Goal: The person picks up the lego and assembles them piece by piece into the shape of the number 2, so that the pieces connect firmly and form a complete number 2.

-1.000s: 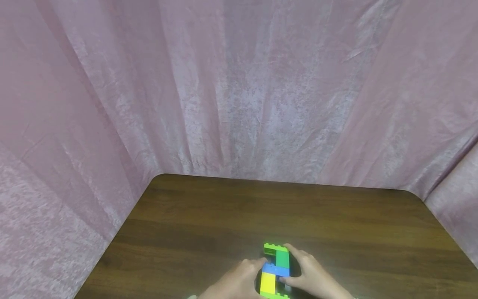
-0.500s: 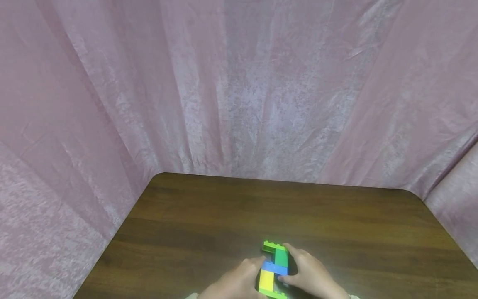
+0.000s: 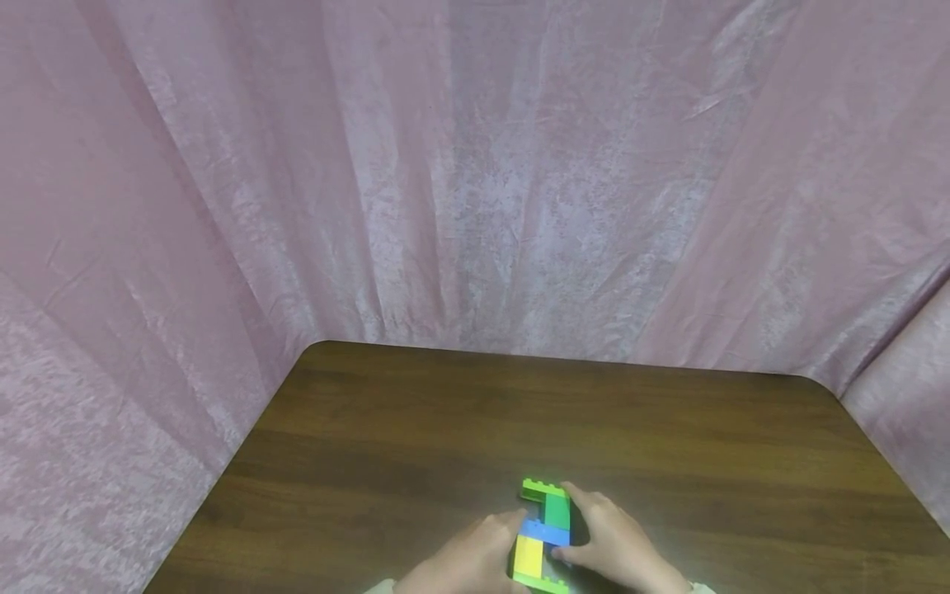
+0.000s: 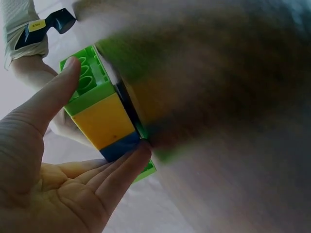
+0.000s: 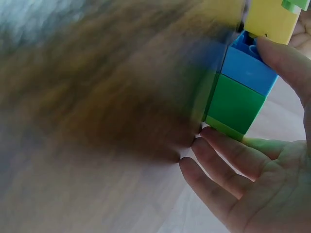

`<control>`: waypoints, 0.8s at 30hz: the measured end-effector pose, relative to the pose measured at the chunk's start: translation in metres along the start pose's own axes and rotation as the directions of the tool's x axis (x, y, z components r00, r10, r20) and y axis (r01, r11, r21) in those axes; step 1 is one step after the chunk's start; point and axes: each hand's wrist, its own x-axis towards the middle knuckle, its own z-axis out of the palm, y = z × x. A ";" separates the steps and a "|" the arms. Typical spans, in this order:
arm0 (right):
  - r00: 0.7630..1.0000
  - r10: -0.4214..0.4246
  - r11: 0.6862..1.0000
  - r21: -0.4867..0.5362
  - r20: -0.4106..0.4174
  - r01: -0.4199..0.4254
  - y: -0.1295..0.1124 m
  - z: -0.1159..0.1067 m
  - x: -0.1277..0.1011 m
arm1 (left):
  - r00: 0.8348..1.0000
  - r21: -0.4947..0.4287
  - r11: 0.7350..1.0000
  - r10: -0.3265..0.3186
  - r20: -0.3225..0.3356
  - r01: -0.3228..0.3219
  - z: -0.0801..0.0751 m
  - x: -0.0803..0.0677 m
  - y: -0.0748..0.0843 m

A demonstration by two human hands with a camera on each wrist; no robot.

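Brown table (image 3: 416, 445), brick stack (image 3: 544, 535) lying lengthwise, pointing away

The block stack (image 3: 545, 532) lies on the table's (image 3: 416, 429) near edge, between left hand (image 3: 467, 561) and right hand (image 3: 616, 549).

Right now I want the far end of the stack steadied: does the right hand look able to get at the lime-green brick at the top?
Probably yes. The right hand already holds the brick stack from its right side, its fingers next to the lime-green brick, and nothing lies between them.

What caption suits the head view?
Both hands, left hand and right hand, hold a block stack on the table.
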 end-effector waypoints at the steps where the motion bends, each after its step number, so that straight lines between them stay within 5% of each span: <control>1: 1.000 -0.002 1.000 -0.001 -0.003 0.002 0.000 0.000 0.000 | 1.000 0.021 1.000 -0.007 -0.002 0.007 0.000 0.000 0.000; 5: 1.000 -0.002 1.000 -0.001 -0.009 0.002 0.000 0.001 0.000 | 1.000 0.068 0.997 -0.026 -0.006 0.026 0.000 0.000 0.001; 24: 0.999 0.027 0.999 -0.019 0.046 -0.026 -0.005 0.001 0.002 | 0.983 0.008 0.984 -0.177 0.053 0.176 -0.002 0.001 0.002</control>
